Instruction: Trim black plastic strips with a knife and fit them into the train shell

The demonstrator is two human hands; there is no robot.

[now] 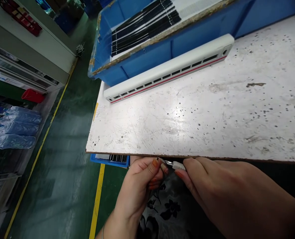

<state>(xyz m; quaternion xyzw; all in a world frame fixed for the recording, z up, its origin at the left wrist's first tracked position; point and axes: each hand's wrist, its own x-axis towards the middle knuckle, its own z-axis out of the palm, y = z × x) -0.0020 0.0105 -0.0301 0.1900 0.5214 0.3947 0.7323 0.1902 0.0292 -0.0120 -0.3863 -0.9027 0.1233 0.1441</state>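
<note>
My left hand [140,176] is closed just below the front edge of the table, its thumb pressed against the curled fingers. Something tiny and dark shows at the thumb tip, too small to name. My right hand [214,186] grips a white-handled tool [178,166] with a shiny metal front end that points at the left fingertips. The tool's tip is partly hidden by those fingers, so its exact kind is unclear. Farther back on the tabletop lies a white model train car body [167,73] with dark windows and a red stripe, apart from both hands.
Behind the car body stands a blue crate [137,66] with rows of dark-and-white strips in it. The worn white table [187,122] ends just above my hands. A smaller blue bin [110,160] sits below the table's left corner. Green floor [65,166] with yellow lines lies left.
</note>
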